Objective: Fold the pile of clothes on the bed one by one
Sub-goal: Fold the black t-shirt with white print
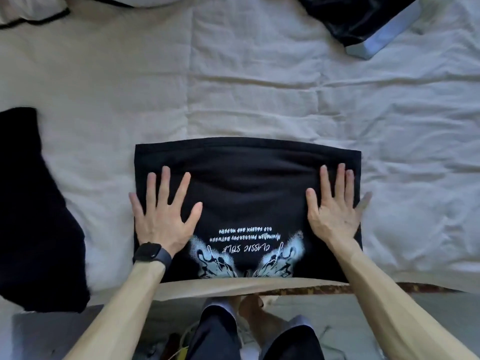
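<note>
Across almost the whole view, a bed (259, 87) covered with a creased, pale sheet is seen from above. At its near edge, in the middle, a black shirt (246, 183) is laid flat, folded into a wide rectangle with its printed side up. To the left of it, apart from it and partly cut off by the edge of the view, a heap of dark clothes (33, 216) is spread on the sheet. At the far right corner another dark garment (358, 16) is seen, with a pale blue band (384, 35) along its near side; what that band belongs to cannot be told. At the far left a white pillow (39, 9) with dark piping is partly shown. The left hand (163, 216) is pressed flat on the left part of the shirt, and the right hand (335, 211) is pressed flat on the right part. The left fingers (165, 183) are held straight and spread wide, while the right fingers (340, 183) are held straight and closer together; nothing is gripped by either. Between the wrists a pale blue print (246, 255) with lines of lettering is seen upside down. A black watch (150, 253) is worn on the left wrist.
</note>
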Demonstrator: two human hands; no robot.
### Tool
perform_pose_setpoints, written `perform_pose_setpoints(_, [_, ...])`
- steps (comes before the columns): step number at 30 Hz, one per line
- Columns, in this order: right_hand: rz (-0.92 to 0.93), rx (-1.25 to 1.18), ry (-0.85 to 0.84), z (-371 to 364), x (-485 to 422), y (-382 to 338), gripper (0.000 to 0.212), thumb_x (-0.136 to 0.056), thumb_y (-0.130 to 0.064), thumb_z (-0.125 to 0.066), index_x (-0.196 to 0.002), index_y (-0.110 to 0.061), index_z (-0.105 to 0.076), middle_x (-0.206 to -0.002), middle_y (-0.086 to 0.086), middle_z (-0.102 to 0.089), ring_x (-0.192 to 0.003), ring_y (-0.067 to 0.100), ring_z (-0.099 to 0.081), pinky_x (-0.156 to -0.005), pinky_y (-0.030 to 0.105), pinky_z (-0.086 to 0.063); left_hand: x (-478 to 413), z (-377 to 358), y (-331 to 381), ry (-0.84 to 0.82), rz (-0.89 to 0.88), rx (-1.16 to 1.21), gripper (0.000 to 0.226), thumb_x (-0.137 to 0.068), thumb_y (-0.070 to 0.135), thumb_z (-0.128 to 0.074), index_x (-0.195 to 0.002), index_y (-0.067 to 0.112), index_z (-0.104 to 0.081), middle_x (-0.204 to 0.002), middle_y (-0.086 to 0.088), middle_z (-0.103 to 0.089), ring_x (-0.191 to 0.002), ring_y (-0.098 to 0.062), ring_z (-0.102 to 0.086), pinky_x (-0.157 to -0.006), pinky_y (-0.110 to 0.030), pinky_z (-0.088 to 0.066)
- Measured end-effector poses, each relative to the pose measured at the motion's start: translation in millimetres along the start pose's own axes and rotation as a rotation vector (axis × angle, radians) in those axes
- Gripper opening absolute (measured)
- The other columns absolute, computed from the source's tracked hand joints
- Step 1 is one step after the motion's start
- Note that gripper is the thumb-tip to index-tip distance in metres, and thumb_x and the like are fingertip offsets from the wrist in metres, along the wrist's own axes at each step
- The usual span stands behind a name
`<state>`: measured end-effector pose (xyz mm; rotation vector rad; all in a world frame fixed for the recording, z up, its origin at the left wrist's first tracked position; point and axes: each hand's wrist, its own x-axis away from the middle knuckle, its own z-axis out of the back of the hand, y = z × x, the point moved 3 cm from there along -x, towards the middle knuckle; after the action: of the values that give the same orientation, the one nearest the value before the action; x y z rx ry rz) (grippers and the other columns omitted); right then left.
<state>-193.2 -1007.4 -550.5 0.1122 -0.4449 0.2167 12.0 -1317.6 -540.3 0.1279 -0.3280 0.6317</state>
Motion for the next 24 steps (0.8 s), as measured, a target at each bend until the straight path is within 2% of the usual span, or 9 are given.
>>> perform_pose_setpoints(3, [-0.055,-0.021,0.046,18,-6,-8,0.072,-0.097,-0.061,-0.017,-0.162,-0.034,-0.004,-0.169,0.001,0.014,-0.155,0.019,0.016,-0.120,0.064,0.005,-20,19,14,0.072,-0.039,0.002,0.071,-0.094,0.061,-0.031,-0.158,0.038,-0.012,-0.168,-0.001,-0.003,-0.154,-0.029,-0.003,-0.118,-0.064,-0.003])
perform_pose_setpoints(6, [0.165,-0.111,0.128,22,-3,-65,0.071,-0.098,-0.059,-0.029,-0.162,-0.037,-0.009,-0.170,0.001,0.008,-0.157,0.022,0.009,-0.120,0.059,0.011,-47,25,58,0.056,-0.194,0.036,0.069,-0.094,0.063,-0.031,-0.157,0.045,-0.010,-0.168,0.002,-0.001,-0.154,-0.029,0.000,-0.117,-0.063,0.002])
perform_pose_setpoints(8, [0.287,-0.089,0.065,16,-12,-79,0.068,-0.099,-0.063,-0.026,-0.160,-0.044,-0.003,-0.169,-0.003,0.012,-0.156,0.020,0.013,-0.119,0.055,0.016,-62,18,62,0.006,-0.166,0.028,0.069,-0.093,0.070,-0.026,-0.155,0.050,-0.005,-0.168,0.004,0.003,-0.154,-0.028,0.005,-0.117,-0.062,0.007])
perform_pose_setpoints(11, [0.225,-0.014,0.039,12,-40,-29,0.068,-0.096,-0.069,-0.021,-0.158,-0.049,0.000,-0.170,-0.004,0.010,-0.156,0.018,0.014,-0.121,0.056,0.013,-66,12,38,-0.020,-0.103,0.017,0.072,-0.090,0.075,-0.022,-0.155,0.050,-0.002,-0.168,0.001,0.002,-0.154,-0.027,0.005,-0.122,-0.058,0.000])
perform_pose_setpoints(14, [0.075,0.006,0.011,20,-52,44,0.065,-0.098,-0.067,-0.016,-0.158,-0.049,0.001,-0.170,-0.001,0.012,-0.155,0.019,0.015,-0.122,0.060,0.010,-56,15,38,-0.040,0.013,-0.014,0.072,-0.093,0.071,-0.018,-0.156,0.045,0.002,-0.168,-0.001,0.006,-0.154,-0.026,0.007,-0.121,-0.057,0.004])
perform_pose_setpoints(16, [0.030,-0.026,-0.026,25,-48,80,0.064,-0.098,-0.064,-0.012,-0.158,-0.048,0.003,-0.170,0.000,0.015,-0.155,0.018,0.019,-0.121,0.060,0.010,-37,19,68,-0.018,0.069,0.037,0.071,-0.096,0.064,-0.020,-0.159,0.036,-0.003,-0.168,-0.003,0.005,-0.154,-0.027,0.005,-0.120,-0.060,0.001])
perform_pose_setpoints(20, [0.136,-0.024,-0.108,19,-25,125,0.064,-0.098,-0.061,-0.006,-0.158,-0.045,0.010,-0.164,-0.004,0.030,-0.150,0.015,0.031,-0.121,0.057,0.015,45,-2,169,-0.045,-0.058,0.177,0.065,-0.097,0.057,-0.029,-0.158,0.037,-0.020,-0.168,-0.002,-0.005,-0.154,-0.028,-0.006,-0.119,-0.062,-0.010])
perform_pose_setpoints(22, [0.213,-0.026,-0.131,14,-8,140,0.065,-0.098,-0.060,-0.006,-0.159,-0.043,0.010,-0.164,-0.003,0.030,-0.150,0.015,0.030,-0.121,0.054,0.016,96,-24,222,-0.075,0.072,0.312,0.063,-0.097,0.054,-0.031,-0.156,0.034,-0.029,-0.167,-0.002,-0.013,-0.153,-0.028,-0.012,-0.118,-0.062,-0.016])
perform_pose_setpoints(24, [0.291,-0.030,-0.162,11,8,150,0.062,-0.102,-0.057,-0.010,-0.160,-0.041,0.009,-0.167,0.000,0.023,-0.152,0.017,0.026,-0.121,0.054,0.014,143,-35,270,-0.054,0.333,0.510,0.062,-0.096,0.049,-0.036,-0.154,0.027,-0.035,-0.164,-0.005,-0.022,-0.148,-0.028,-0.024,-0.114,-0.060,-0.029])
